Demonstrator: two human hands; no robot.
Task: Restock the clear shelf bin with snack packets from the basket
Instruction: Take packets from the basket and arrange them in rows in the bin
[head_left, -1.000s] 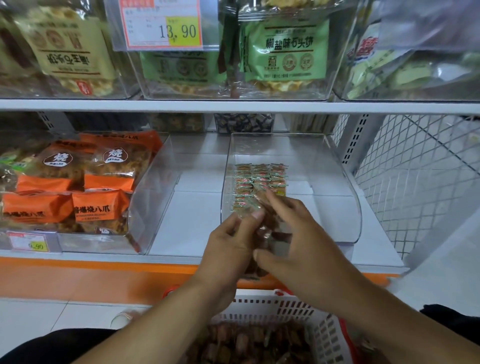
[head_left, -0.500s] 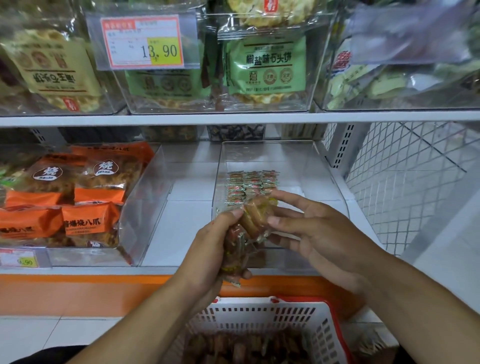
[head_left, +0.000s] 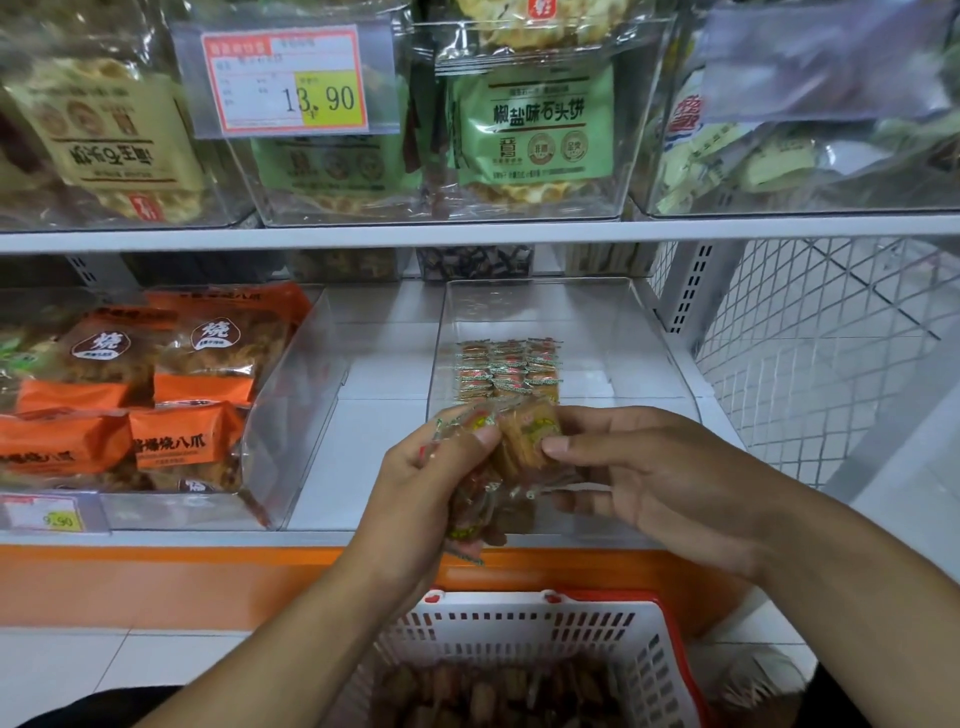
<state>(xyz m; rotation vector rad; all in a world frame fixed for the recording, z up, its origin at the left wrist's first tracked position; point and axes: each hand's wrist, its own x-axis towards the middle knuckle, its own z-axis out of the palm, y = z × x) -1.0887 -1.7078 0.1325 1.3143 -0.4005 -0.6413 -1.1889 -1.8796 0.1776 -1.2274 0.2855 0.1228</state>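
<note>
A clear shelf bin (head_left: 644, 364) stands on the lower shelf with several small snack packets (head_left: 506, 371) laid in rows at its back left. In front of the bin's front wall my left hand (head_left: 421, 483) grips a bunch of small clear-wrapped snack packets (head_left: 478, 506). My right hand (head_left: 639, 473) pinches one brown packet (head_left: 527, 436) at the top of that bunch with thumb and fingertips. Below, a white basket with a red rim (head_left: 524, 629) holds many more brown packets (head_left: 498, 691).
A second clear bin (head_left: 301, 395) with orange snack bags (head_left: 182, 441) sits to the left. The upper shelf (head_left: 467, 234) carries bins of green and beige bags and a price tag reading 13.90 (head_left: 291, 83). White wire mesh (head_left: 831, 353) closes the right side.
The view has tilted down a little. Both hands have stayed before the bin; my right fingers have moved from over the bunch to pinching a single packet at its top.
</note>
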